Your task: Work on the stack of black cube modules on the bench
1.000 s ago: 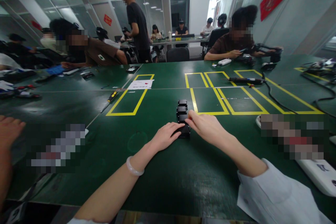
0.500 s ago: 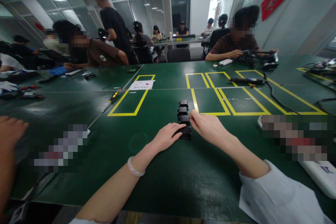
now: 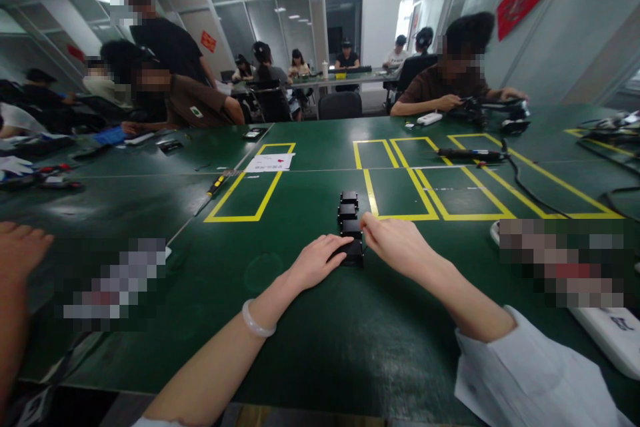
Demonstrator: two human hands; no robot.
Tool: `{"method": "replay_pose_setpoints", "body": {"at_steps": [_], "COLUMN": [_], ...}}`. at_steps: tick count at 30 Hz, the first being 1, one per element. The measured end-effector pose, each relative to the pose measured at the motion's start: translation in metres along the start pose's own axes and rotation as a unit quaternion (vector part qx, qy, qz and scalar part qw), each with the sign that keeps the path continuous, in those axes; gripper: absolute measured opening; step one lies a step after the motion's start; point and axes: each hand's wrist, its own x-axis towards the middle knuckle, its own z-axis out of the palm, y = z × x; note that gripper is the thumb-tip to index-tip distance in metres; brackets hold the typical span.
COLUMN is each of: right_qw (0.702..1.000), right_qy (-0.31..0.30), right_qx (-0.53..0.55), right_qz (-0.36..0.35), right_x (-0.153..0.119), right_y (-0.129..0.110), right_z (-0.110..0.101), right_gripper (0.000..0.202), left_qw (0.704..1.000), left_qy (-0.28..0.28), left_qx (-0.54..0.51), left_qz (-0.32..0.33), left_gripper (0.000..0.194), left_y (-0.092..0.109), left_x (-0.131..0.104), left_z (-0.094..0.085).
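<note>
Several small black box-shaped parts stand in a line in front of me, running away from me; the nearest black box-shaped part (image 3: 355,253) is the largest in view. My left hand (image 3: 315,263), with a pale bangle on its wrist, grips this nearest part, fingers over its top and thumb along the near side. Close against the right side of the row is my right hand (image 3: 395,240), its fingers curled in a pinch. What lies between those fingertips is hidden. Beyond my hands sits another black box-shaped part (image 3: 349,211) of the row.
The green table (image 3: 300,353) bears yellow tape outlines (image 3: 233,219). A screwdriver (image 3: 216,185) and a white paper (image 3: 270,162) lie to the left. A black cabled tool (image 3: 473,155) is at the right. Another person's hand (image 3: 23,247) shows at the left edge. People sit across the table.
My hands and the black parts stay almost in place. The standing person in the background has moved to the left.
</note>
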Motion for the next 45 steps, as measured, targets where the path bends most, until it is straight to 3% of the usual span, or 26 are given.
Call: {"method": "replay_pose_setpoints", "body": {"at_steps": [8,17,26,45], "right_qw": [1.000,0.999,0.999,0.999], "right_qy": [-0.009,0.010,-0.017,-0.005], "right_qx": [-0.020,0.021,-0.001,0.032], "right_qz": [-0.003,-0.034,-0.028,-0.023], "right_x": [0.0004,-0.0013,-0.0012,-0.0012], "right_y": [-0.0002,0.0026,-0.0004,-0.0012], "right_z": [0.0021,0.0041,-0.0015,-0.0001], "right_gripper": [0.034,0.024,0.028,0.024], "left_qw": [1.000,1.000,1.000,1.000], "left_qy": [-0.001,0.002,-0.001,-0.005], "left_qx": [0.004,0.007,0.001,0.001], "left_qz": [0.002,0.005,0.000,0.001], "left_gripper": [0.039,0.037,0.038,0.038], "left_y": [-0.0007,0.0009,0.0015,0.0021], "left_x": [0.0001,0.0005,0.0003,0.0000], "left_z": [0.0009,-0.0007,-0.0008,-0.0017]}}
